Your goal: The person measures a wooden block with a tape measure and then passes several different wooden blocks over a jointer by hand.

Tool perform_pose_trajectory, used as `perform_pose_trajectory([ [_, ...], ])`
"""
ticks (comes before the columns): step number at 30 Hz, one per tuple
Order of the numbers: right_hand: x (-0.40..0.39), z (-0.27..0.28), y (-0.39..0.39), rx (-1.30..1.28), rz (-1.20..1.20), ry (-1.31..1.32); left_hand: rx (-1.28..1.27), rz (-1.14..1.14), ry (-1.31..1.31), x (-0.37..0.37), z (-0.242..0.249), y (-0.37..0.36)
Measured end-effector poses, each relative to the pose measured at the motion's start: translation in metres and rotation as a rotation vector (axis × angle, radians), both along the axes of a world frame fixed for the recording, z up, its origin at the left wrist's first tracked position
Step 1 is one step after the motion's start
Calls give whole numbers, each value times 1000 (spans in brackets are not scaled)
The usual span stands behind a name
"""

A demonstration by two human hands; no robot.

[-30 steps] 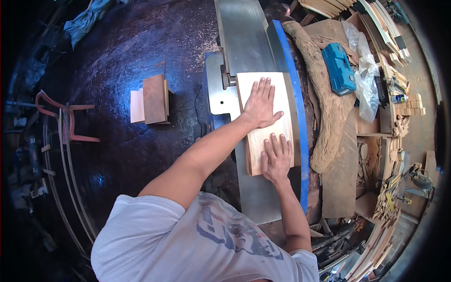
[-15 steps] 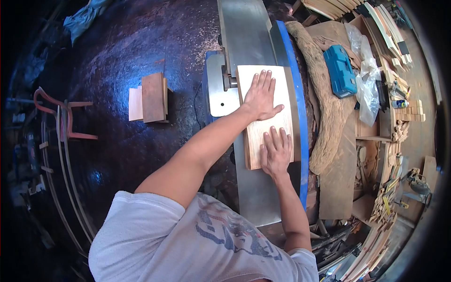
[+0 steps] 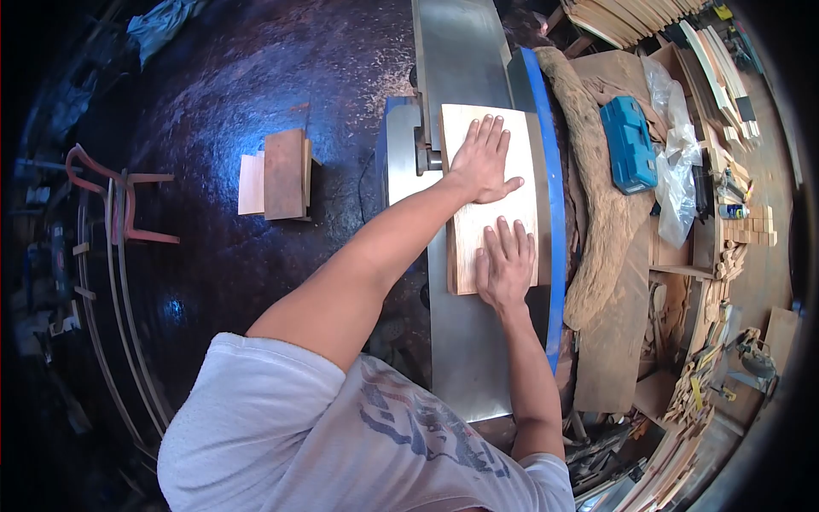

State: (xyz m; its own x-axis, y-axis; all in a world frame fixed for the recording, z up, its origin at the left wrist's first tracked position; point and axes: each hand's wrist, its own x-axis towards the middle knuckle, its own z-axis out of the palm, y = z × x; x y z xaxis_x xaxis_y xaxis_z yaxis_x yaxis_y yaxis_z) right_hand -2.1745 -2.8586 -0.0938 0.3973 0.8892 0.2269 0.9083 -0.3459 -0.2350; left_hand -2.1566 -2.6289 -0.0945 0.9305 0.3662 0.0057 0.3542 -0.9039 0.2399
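A pale wooden board point(image 3: 499, 220) lies flat on the long grey metal bed point(image 3: 467, 358) of a machine. My left hand point(image 3: 486, 162) rests palm down on the board's far half, fingers stretched out and thumb pointing right. Nearer to me, my right hand point(image 3: 507, 264) presses flat on the near half of the same board, its fingers a little apart. Neither hand is wrapped round anything. A blue fence point(image 3: 550, 196) runs along the machine's right side. Left of the board's far part is a metal side plate point(image 3: 401, 171) with a dark gap and a round shaft.
Stacked boards point(image 3: 284, 175) and a red chair frame point(image 3: 128, 200) stand on the dark floor to the left. Right of the machine are a rough log point(image 3: 580, 188), a blue case point(image 3: 629, 145), plastic wrap point(image 3: 680, 183) and shelves with wood pieces point(image 3: 751, 226).
The board has slid a short way forward along the metal bed, away from me, with both hands flat on it. The camera view has shifted slightly.
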Motion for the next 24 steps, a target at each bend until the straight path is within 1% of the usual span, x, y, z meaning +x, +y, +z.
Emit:
perform_pose_trajectory([
  [2, 4, -2, 7, 4, 2, -6, 0, 6, -35, 3, -2, 6],
  [8, 19, -7, 29, 30, 19, -13, -16, 15, 14, 17, 0, 29],
  [12, 28, -6, 48, 1, 13, -19, -49, 20, -25, 24, 1, 47],
  [19, 46, -12, 75, 30, 48, -75, 0, 54, -34, 38, -2, 72],
  [24, 56, -8, 98, 5, 40, -82, 39, 65, -27, 48, 1, 91],
])
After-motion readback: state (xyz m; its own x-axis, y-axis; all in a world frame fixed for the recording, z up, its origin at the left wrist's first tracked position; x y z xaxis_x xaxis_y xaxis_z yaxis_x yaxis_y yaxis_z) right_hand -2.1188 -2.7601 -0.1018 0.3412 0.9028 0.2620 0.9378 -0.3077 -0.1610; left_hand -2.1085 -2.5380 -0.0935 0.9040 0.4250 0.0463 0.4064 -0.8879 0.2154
